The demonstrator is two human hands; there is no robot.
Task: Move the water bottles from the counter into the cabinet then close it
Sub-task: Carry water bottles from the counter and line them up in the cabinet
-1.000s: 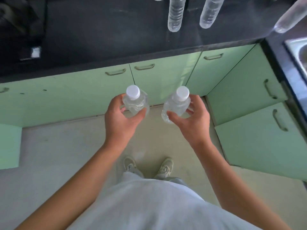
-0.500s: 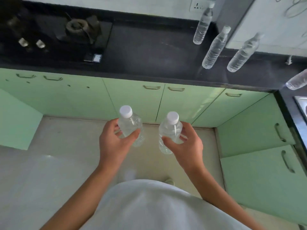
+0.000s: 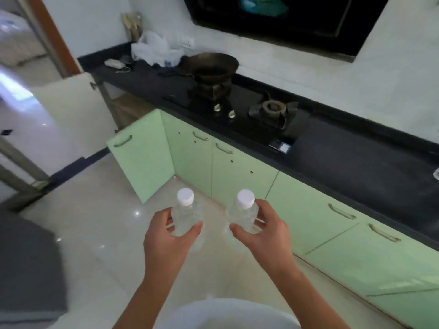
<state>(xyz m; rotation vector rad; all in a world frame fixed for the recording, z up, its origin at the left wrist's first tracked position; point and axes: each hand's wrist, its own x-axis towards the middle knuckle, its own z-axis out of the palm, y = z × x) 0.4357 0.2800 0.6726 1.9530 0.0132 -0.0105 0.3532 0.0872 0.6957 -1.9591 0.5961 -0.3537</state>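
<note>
I hold two clear water bottles with white caps upright over the floor. My left hand (image 3: 166, 236) grips the left water bottle (image 3: 185, 213). My right hand (image 3: 263, 230) grips the right water bottle (image 3: 243, 213). A green cabinet door (image 3: 140, 153) stands open to the upper left of the bottles, swung out from the row of green cabinets (image 3: 237, 174). The inside of that cabinet is hidden behind the door. The bottles left on the counter are out of view.
A black counter (image 3: 344, 148) runs from upper left to lower right with a gas stove (image 3: 268, 110), a dark wok (image 3: 211, 65) and a white plastic bag (image 3: 154, 51). A doorway (image 3: 21, 74) opens at left. A grey mat (image 3: 26, 269) lies on the glossy floor.
The view has swung left along the counter. The bottles on the counter have left the frame and the open cabinet door has come into view. Both hands still grip their bottles.
</note>
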